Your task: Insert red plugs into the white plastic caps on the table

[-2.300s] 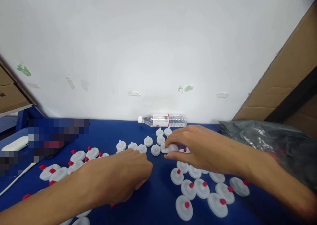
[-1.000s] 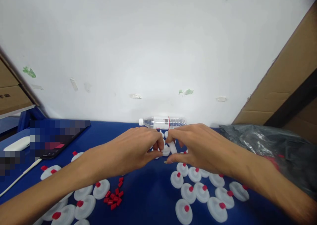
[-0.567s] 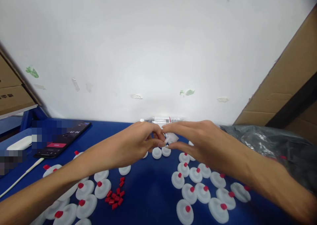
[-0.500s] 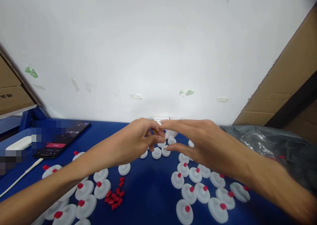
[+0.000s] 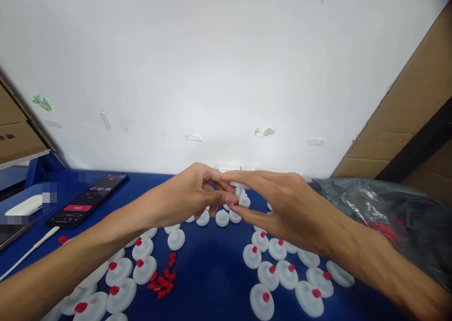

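The left hand [image 5: 183, 203] and the right hand [image 5: 282, 205] met fingertip to fingertip above the table, pinched together on a small white cap [image 5: 239, 192] with a speck of red at the point where the fingers closed; most of the cap was hidden by them, so how each hand shared the hold could not be told exactly.

Under the grip lay the blue table [image 5: 212, 274]. To the right of the grip sat a crumpled grey plastic bag [image 5: 388, 212], and beyond it leaned brown cardboard [image 5: 406, 109] against the white wall [image 5: 212, 67]. Well to the left of the grip lay a dark phone [image 5: 88, 198] with a lit screen, a white cable [image 5: 28, 250] running from it.

Just below the grip stood a row of plain white caps [image 5: 222, 217]. Nearer the person, to the right, was a cluster of white caps with red plugs [image 5: 278, 269]; another such group [image 5: 120, 283] lay to the left. Between these groups sat a little heap of loose red plugs [image 5: 163, 281].
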Demonstrator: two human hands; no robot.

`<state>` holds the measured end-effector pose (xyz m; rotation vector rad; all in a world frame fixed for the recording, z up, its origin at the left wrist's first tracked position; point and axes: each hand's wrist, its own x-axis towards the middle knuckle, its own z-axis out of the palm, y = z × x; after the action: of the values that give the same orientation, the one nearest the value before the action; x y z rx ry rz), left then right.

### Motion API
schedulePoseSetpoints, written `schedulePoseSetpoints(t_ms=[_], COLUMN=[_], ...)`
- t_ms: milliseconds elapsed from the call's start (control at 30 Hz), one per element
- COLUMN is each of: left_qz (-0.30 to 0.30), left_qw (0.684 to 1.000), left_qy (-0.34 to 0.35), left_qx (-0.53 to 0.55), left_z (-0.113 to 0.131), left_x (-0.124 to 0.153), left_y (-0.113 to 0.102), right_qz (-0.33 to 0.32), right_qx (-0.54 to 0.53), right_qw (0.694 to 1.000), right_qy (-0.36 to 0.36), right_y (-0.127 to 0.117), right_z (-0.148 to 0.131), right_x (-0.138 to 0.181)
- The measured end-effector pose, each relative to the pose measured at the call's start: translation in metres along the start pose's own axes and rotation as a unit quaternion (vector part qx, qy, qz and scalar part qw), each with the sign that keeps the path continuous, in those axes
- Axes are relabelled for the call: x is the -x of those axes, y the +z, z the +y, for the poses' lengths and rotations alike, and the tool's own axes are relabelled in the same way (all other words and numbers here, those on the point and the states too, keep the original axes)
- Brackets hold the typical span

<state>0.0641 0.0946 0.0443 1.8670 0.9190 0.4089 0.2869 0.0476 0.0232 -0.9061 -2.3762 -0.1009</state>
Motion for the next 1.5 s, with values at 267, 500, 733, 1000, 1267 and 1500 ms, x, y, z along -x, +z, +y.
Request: schedulePoseSetpoints(t_ms=[267,500,733,1000,1267,1500], left_qz=[0.103,0.118,0.091,0.043,0.031,0.022], left_qw=[0.976,0.957,0.945,0.95,0.94,0.932], left_qy=[-0.012,0.027,0.008,0.002,-0.003,0.001], left_qx=[-0.19,-0.265,-0.313,-0.311,-0.34,-0.362], left_z=[0.004,0.009,0.007,-0.016,-0.016,-0.009], left_x=[0.011,0.013,0.012,0.013,0.017,0.023], left_y=[-0.016,-0.009,-0.009,-0.01,-0.012,-0.007], right_qz=[0.095,0.113,-0.149,-0.203,-0.219,-0.163], right_qx=[0.025,-0.025,-0.046,0.035,0.026,0.01], right_qw=[0.995,0.992,0.97,0.959,0.955,0.97], right_qy=[0.025,0.06,0.185,0.193,0.197,0.182], right_y=[-0.003,-0.007,-0.009,0.013,0.022,0.013], right_z=[0.011,0.009,0.029,0.068,0.086,0.069], right_x=[0.001,-0.002,0.001,0.011,0.023,0.011])
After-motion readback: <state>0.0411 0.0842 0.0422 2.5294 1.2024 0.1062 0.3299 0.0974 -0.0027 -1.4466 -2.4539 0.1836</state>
